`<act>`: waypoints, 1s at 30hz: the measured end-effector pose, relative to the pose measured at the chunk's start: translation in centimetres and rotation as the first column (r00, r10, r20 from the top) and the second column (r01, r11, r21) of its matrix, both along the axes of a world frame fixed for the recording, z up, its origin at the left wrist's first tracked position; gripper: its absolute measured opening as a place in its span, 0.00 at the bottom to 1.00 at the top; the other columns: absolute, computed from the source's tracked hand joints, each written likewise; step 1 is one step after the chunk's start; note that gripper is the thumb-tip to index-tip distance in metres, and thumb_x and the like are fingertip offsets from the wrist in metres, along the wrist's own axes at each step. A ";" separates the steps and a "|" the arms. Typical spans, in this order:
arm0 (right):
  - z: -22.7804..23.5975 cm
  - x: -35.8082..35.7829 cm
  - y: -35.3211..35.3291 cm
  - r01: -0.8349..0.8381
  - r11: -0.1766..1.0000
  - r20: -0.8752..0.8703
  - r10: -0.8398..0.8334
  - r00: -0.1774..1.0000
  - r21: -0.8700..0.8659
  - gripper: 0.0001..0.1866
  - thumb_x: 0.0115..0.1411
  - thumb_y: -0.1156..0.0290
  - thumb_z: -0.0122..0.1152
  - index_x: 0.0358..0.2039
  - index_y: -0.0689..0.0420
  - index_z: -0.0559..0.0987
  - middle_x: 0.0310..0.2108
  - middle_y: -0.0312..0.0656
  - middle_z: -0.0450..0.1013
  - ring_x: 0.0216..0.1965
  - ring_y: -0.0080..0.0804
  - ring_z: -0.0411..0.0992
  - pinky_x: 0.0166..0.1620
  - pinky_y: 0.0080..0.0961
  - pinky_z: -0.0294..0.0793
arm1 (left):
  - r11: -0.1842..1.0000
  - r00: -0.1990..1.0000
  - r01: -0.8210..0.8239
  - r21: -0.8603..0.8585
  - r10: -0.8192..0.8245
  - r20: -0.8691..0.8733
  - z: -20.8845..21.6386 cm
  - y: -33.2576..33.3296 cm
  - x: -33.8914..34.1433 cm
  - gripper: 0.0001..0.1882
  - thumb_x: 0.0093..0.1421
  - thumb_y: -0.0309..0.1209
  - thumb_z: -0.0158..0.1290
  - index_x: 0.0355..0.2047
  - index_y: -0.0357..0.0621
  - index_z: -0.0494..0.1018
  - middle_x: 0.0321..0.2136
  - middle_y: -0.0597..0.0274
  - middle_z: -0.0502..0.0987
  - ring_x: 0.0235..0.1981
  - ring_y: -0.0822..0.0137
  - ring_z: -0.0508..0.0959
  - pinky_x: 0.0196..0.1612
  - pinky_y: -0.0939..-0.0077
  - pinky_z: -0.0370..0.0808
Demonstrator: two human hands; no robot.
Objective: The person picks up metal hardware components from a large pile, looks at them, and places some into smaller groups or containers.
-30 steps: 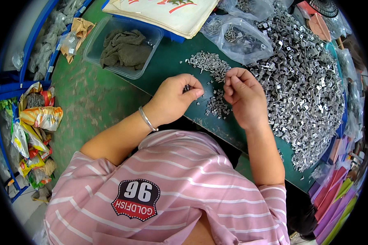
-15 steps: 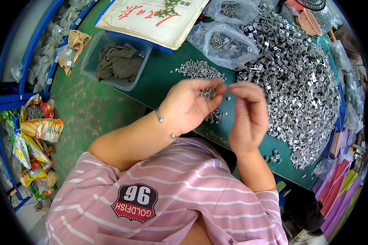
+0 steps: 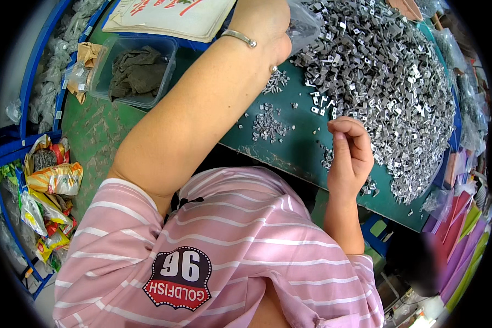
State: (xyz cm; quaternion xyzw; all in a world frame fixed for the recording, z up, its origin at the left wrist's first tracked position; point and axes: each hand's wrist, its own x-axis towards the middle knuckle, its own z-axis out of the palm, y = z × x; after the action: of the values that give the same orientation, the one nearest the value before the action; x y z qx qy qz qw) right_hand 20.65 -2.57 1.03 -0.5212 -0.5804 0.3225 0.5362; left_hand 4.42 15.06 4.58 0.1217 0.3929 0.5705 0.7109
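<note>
My left hand [image 3: 268, 24] reaches to the far edge of the picture, over the plastic bag [image 3: 305, 26]. Its fingers are out of sight, so what it holds does not show. A silver bangle [image 3: 238, 37] circles that wrist. Below it lie a heap of small screws [image 3: 276, 82], partly covered by the hand, and a loose group of small metal nuts [image 3: 269, 124]. At the near side of the large heap of metal clips [image 3: 380, 71], my right hand [image 3: 351, 158] is closed, thumb against fingers. Anything in that pinch is too small to make out.
A clear plastic tub [image 3: 167, 71] with a dark cloth [image 3: 139, 74] stands left on the green table [image 3: 306, 158]. Behind it lies a stack of papers [image 3: 164, 19]. Blue shelving [image 3: 31, 71] and colourful packets [image 3: 54, 180] line the far left.
My left hand has moved up and away, from cupping small metal pieces in front of me to above the bag. My right hand has shifted slightly right and down. The nuts are uncovered.
</note>
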 end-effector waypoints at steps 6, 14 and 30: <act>-1.0 0.0 -0.4 -0.044 0.998 0.455 0.057 0.889 -0.038 0.08 0.50 0.85 0.59 0.31 0.61 0.77 0.31 0.44 0.73 0.34 0.41 0.71 0.38 0.30 0.69 | 0.816 0.906 0.223 0.533 -0.376 0.197 -4.1 -1.0 -2.7 0.04 0.54 0.22 0.51 0.31 0.38 0.69 0.29 0.57 0.72 0.32 0.65 0.72 0.38 0.69 0.70; -2.7 -1.4 0.7 -0.163 0.986 0.680 0.098 0.727 0.032 0.08 0.48 0.78 0.64 0.31 0.57 0.78 0.32 0.38 0.70 0.34 0.39 0.67 0.37 0.34 0.62 | 0.866 0.694 0.386 0.318 -0.046 -0.719 -0.4 -9.9 -3.7 0.09 0.60 0.21 0.52 0.41 0.31 0.74 0.34 0.56 0.78 0.24 0.79 0.69 0.30 0.88 0.68; 0.8 6.4 -3.2 0.055 0.988 0.643 0.050 0.764 -0.143 0.07 0.47 0.85 0.62 0.28 0.63 0.77 0.28 0.45 0.72 0.31 0.40 0.71 0.34 0.30 0.71 | 0.605 0.055 0.792 0.081 0.062 -0.997 -4.6 -14.9 -8.3 0.22 0.45 0.22 0.64 0.43 0.40 0.73 0.31 0.61 0.70 0.23 0.70 0.70 0.28 0.77 0.70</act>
State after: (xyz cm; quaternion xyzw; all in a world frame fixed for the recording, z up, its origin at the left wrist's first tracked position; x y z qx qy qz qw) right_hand 27.00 -5.81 1.81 -0.6404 -0.7020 0.1668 0.2632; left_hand -3.85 0.14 -0.04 0.7894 0.4674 0.2213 0.3307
